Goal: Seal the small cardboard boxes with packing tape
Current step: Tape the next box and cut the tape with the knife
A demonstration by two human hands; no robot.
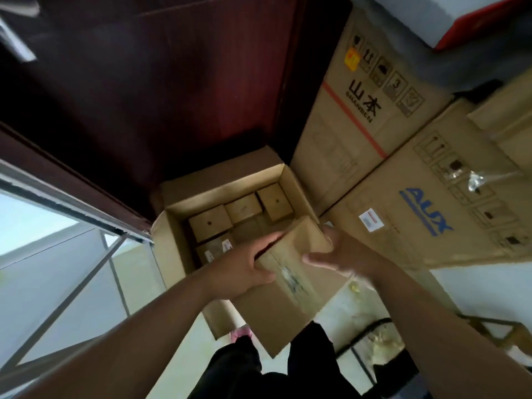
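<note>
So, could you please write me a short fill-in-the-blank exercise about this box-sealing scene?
1. Counting the left hand and right hand, the small box is gripped by ____ hands.
2. The large carton beneath it stands ____, with other small boxes inside.
3. The blue letters on the big box to the right read ____.
Missing words: two; open; AUX.

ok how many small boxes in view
5. One small box is held between the left hand and right hand; three sit in a row at the open carton's far side; one lies near its left wall. More may be hidden beneath.
</note>
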